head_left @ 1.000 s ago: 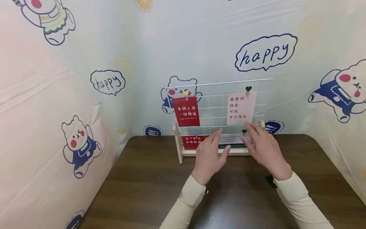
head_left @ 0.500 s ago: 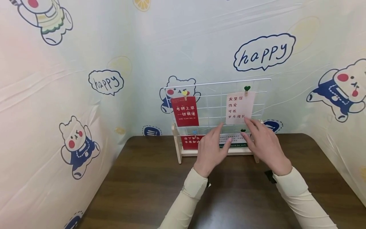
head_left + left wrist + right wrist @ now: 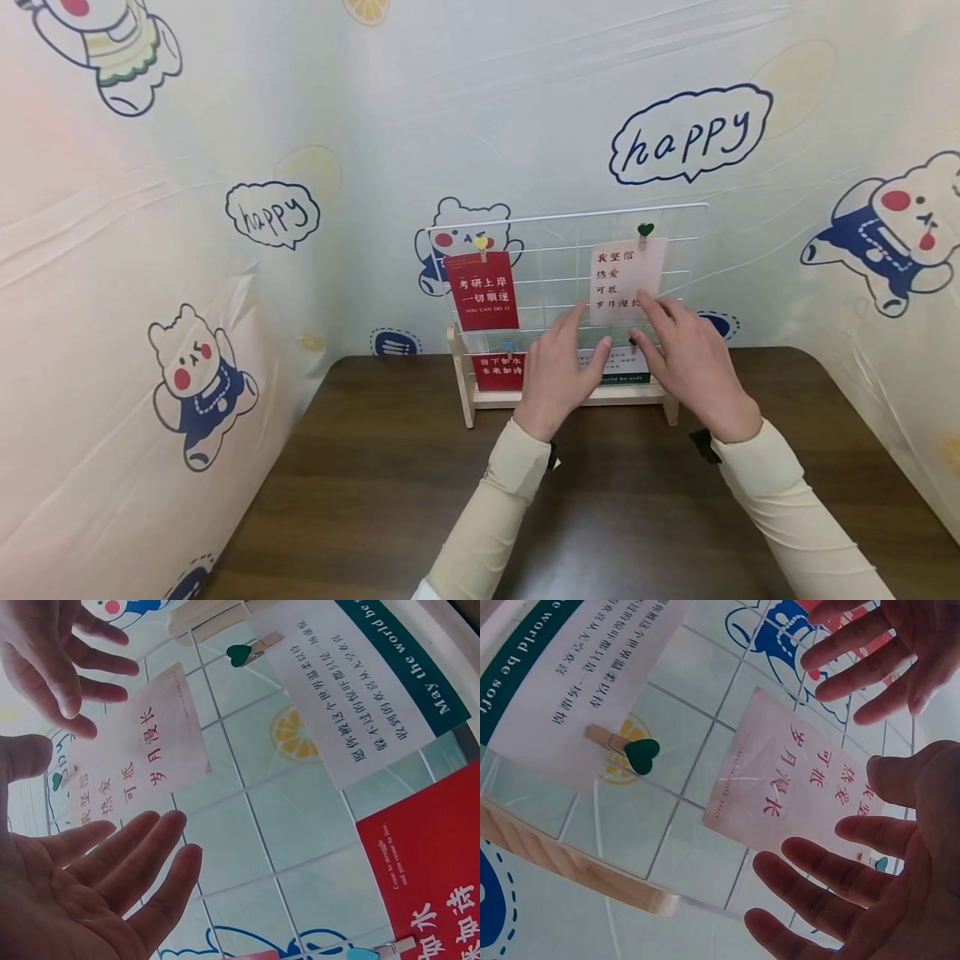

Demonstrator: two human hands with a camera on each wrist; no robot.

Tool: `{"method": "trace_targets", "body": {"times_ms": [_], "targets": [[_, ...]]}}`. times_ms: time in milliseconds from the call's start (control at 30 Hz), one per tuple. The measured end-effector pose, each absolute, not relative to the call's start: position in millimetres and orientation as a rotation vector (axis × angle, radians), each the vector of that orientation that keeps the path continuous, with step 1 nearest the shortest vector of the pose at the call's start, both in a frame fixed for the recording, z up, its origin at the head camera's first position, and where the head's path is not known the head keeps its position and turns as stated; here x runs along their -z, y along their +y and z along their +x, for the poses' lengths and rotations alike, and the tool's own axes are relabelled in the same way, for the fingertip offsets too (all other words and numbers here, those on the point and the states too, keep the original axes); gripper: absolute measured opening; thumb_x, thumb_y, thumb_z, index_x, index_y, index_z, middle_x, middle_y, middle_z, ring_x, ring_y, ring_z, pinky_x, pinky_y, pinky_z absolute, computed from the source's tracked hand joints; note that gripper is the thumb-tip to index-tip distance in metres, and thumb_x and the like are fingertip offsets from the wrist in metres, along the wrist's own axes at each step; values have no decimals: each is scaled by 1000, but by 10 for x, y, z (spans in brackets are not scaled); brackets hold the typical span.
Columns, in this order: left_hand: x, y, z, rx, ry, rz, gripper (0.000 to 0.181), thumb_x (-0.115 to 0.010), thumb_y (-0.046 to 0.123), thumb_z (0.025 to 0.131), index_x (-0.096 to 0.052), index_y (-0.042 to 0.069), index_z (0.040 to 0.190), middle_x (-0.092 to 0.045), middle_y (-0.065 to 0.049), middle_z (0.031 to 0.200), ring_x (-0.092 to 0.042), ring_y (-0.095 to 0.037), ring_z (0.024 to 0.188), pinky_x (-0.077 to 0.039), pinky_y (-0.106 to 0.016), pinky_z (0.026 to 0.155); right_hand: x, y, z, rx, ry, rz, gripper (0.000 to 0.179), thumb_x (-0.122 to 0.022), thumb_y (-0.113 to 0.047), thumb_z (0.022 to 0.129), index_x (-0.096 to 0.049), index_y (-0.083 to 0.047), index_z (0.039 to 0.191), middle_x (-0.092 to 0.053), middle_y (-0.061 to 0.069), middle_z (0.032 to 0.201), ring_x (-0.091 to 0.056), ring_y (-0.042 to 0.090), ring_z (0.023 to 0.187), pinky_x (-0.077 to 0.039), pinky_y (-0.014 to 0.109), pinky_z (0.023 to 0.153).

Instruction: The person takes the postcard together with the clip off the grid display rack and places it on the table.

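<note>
A white wire grid [image 3: 551, 287] stands upright in a wooden base [image 3: 495, 400]. Clipped at its upper right is a pale pink card [image 3: 618, 267], under a green heart clip [image 3: 645, 231]. My right hand [image 3: 697, 358], fingers extended, overlaps that card's lower right corner in the head view. My left hand [image 3: 558, 371] is spread before the grid's middle, holding nothing. Below the pink card, a white-and-green card [image 3: 352, 690] hangs from another green heart clip [image 3: 641, 755], partly hidden by both hands in the head view. The right wrist view shows the right hand's fingers holding nothing.
A red card [image 3: 483, 292] with a yellow heart clip [image 3: 482, 243] hangs at the grid's upper left. Under it is a second red card [image 3: 497, 372] with a blue clip [image 3: 509, 346]. The rack stands near the back of the dark wooden table [image 3: 360, 483], before a printed curtain [image 3: 420, 100].
Both hands have risen a little in front of the grid, fingers still extended. The cards and clips hold their places on the rack, while the whole head view has shifted slightly.
</note>
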State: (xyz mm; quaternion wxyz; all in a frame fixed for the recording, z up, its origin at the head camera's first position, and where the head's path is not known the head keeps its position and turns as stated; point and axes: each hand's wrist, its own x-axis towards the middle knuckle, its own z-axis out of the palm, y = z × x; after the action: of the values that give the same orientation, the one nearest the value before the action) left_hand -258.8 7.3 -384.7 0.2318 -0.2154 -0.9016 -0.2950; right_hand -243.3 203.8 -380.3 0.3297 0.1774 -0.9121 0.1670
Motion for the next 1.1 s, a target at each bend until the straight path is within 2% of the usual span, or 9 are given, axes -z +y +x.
{"method": "trace_targets", "body": {"times_ms": [167, 400, 533, 733, 1100], "targets": [[3828, 111, -2638, 839, -2488, -567, 66, -66, 42, 99, -48, 11, 155, -62, -9, 150, -70, -27, 125, -60, -42, 100, 3730, 2047, -2444, -432, -2398, 448, 56, -72, -15, 97, -53, 1, 148, -68, 31, 123, -69, 45, 88, -58, 58, 73], [3819, 137, -2677, 886, -2489, -557, 66, -67, 41, 99, -49, 10, 154, -62, -10, 151, -68, -28, 130, -58, -43, 104, 3675, 2069, -2487, -406, -2366, 449, 55, -73, -15, 96, -55, 0, 146, -69, 28, 112, -61, 36, 70, -54, 50, 59], [3802, 153, -2703, 901, -2487, -558, 65, -67, 40, 100, -49, 8, 154, -62, -10, 150, -69, -27, 128, -59, -43, 103, 3614, 2068, -2509, -395, -2362, 445, 55, -73, -15, 96, -56, -1, 146, -69, 27, 110, -58, 33, 66, -51, 46, 55], [3773, 169, -2744, 947, -2468, -562, 64, -66, 39, 100, -50, 7, 153, -66, -10, 145, -74, -24, 117, -62, -41, 96, 3491, 2069, -2539, -406, -2380, 414, 55, -72, -17, 97, -55, -2, 147, -68, 26, 112, -56, 32, 67, -51, 45, 58], [3761, 210, -2812, 1020, -2417, -543, 63, -68, 35, 99, -47, 12, 154, -68, -10, 142, -74, -26, 117, -62, -42, 95, 3263, 2071, -2593, -466, -2316, 422, 56, -68, -16, 100, -51, -8, 153, -68, 27, 113, -60, 36, 72, -54, 50, 61]]}}
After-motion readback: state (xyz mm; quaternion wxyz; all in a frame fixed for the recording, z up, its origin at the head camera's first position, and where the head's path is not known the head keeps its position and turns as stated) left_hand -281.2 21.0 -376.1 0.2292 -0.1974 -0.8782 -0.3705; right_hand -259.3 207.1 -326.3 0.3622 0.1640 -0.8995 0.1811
